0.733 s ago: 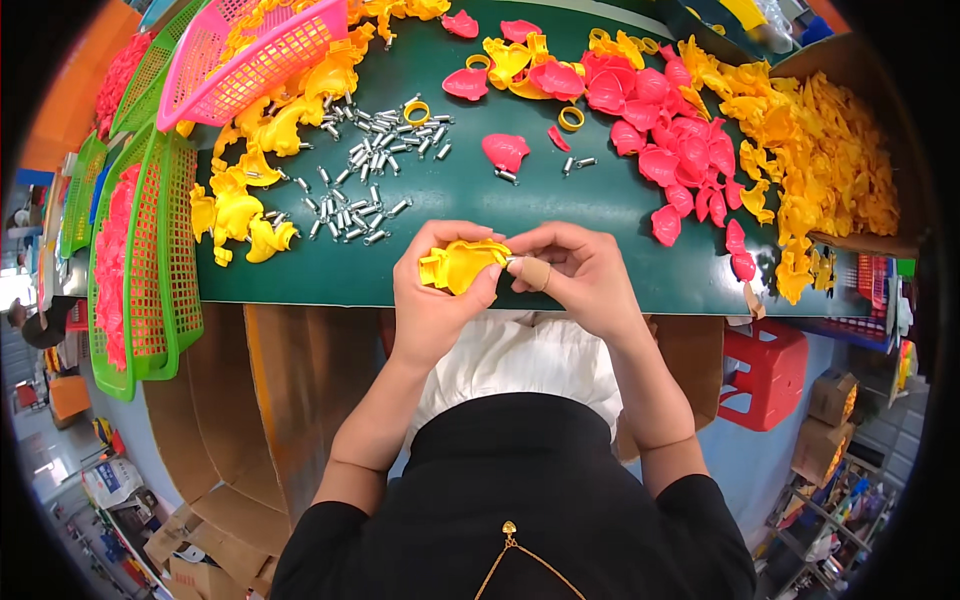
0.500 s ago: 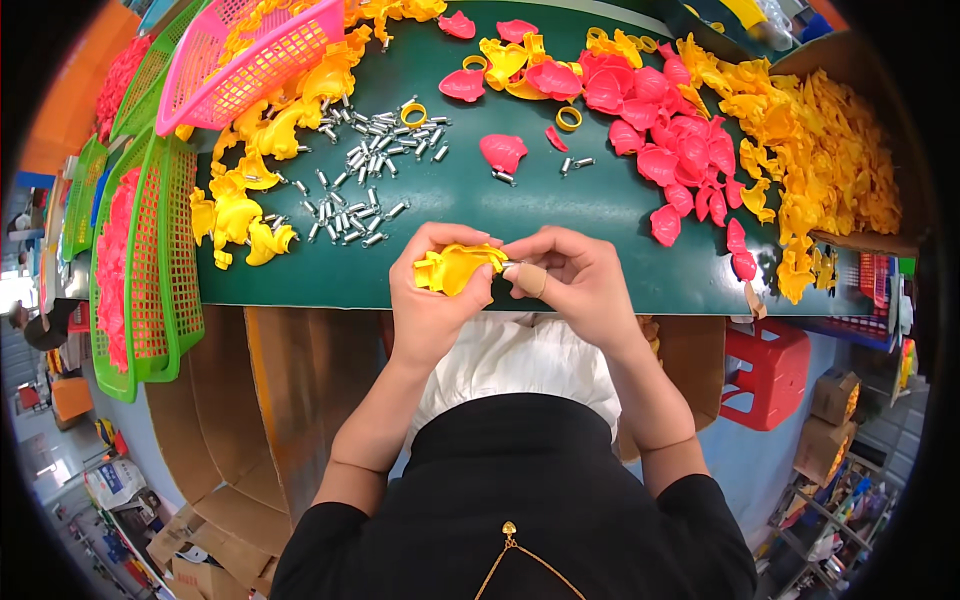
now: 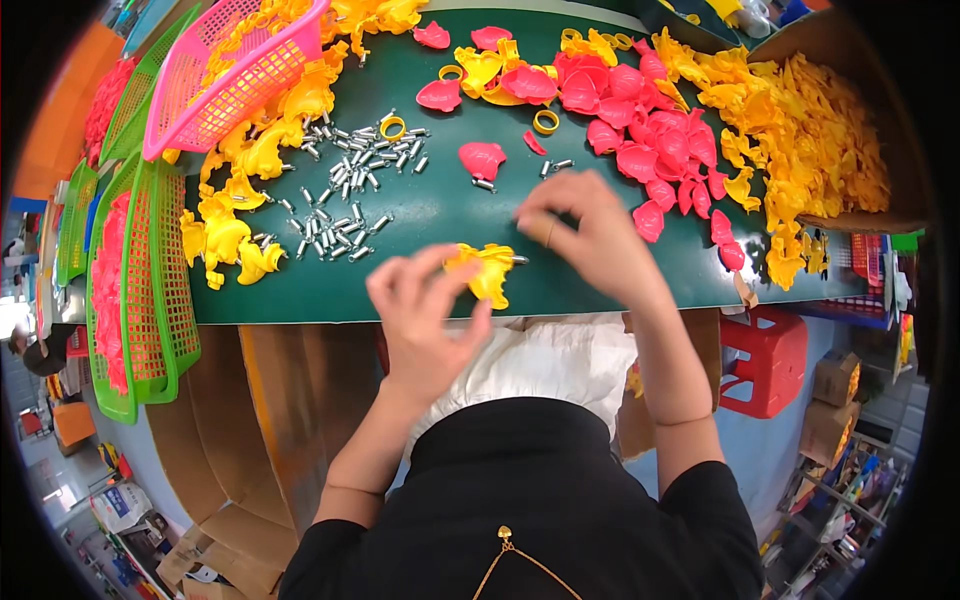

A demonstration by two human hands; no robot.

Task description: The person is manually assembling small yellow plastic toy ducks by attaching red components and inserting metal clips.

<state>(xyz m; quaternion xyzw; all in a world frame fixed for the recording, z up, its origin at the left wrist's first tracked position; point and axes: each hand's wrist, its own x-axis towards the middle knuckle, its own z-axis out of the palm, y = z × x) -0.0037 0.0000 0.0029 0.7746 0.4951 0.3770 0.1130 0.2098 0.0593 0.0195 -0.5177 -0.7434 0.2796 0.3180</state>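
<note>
A yellow moulded plastic piece [image 3: 490, 277] is at the near edge of the green table, with a small silver metal cylinder [image 3: 519, 260] sticking out at its right. My left hand [image 3: 425, 315] is beside it, fingers spread and fingertips overlapping its left side; whether they touch it is unclear. To the right, my right hand [image 3: 600, 235] is over the table, apart from the piece. Its fingers are bent and slightly blurred, with a tan wrap on one digit and nothing visible in them. Just beyond lie a pink shell piece [image 3: 482, 160] and a few silver cylinders [image 3: 557, 167].
Many silver cylinders [image 3: 345, 225] lie scattered at left, beside yellow pieces [image 3: 225, 240]. A pink basket [image 3: 185, 125] and green baskets [image 3: 180, 290] stand at the left edge. Pink shells [image 3: 665, 140] are heaped at right, near a cardboard box [image 3: 870, 222] of yellow parts.
My hands have drawn apart. The left has opened from around the yellow piece, which now sits lower right; the right has moved up and away from it.
</note>
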